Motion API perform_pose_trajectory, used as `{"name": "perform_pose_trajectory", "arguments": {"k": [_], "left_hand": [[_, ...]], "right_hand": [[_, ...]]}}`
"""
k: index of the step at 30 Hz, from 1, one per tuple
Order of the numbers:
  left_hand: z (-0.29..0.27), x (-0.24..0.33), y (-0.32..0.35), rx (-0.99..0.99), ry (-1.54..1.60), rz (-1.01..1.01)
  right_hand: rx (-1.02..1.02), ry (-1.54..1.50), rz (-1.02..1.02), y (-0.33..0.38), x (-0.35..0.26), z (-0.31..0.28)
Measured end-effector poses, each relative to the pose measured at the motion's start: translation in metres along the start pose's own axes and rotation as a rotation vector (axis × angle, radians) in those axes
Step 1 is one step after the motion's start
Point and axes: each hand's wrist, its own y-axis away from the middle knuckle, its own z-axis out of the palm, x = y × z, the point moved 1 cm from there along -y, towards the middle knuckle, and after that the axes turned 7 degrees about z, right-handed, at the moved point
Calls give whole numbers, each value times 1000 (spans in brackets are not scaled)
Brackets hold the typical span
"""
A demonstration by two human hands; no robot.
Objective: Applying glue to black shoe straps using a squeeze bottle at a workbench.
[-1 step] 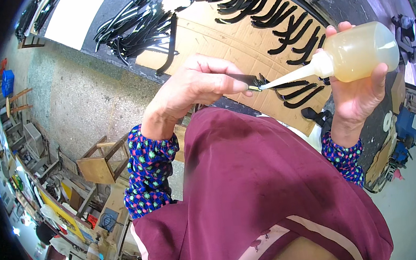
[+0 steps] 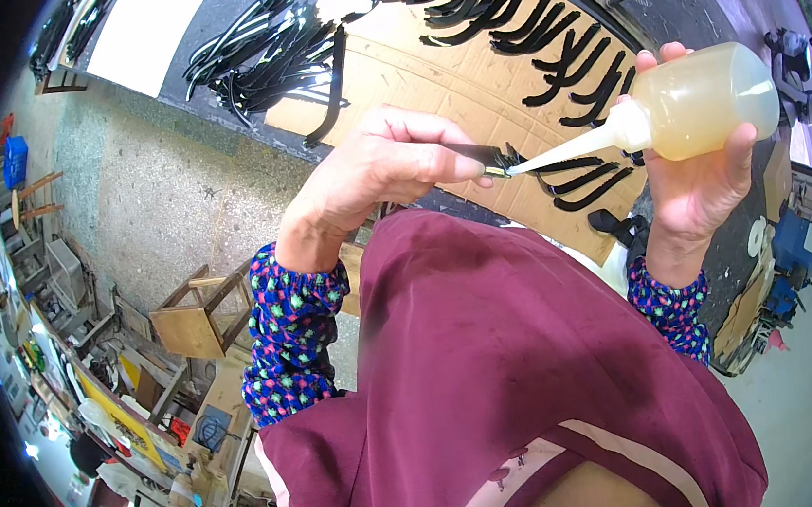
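My left hand [image 2: 383, 168] pinches a black strap [image 2: 485, 155] between thumb and fingers. A small shiny yellowish piece shows at the strap's end; its exact kind is too small to tell. My right hand [image 2: 688, 192] is wrapped round a translucent squeeze bottle [image 2: 709, 99] of pale amber liquid, tipped on its side. The bottle's long white nozzle [image 2: 567, 150] points left, its tip at the strap's end. Below and beyond the nozzle, several black straps [image 2: 590, 182] lie in rows on a cardboard sheet [image 2: 408, 68].
A heap of loose black straps [image 2: 260, 57] lies at the far left of the dark table [image 2: 180, 41]. A wooden stool [image 2: 188, 328] stands on the floor to my left. Blue equipment [image 2: 801, 240] sits at the right, near a white tape roll [image 2: 756, 237].
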Motion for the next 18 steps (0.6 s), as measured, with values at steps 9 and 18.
{"name": "perform_pose_trajectory", "arguments": {"k": [9, 18], "left_hand": [[-3, -3, 2, -12, 16, 5], [-4, -7, 2, 28, -11, 9]], "right_hand": [[-12, -34, 34, 5, 2, -5], [6, -49, 25, 4, -2, -14]]}}
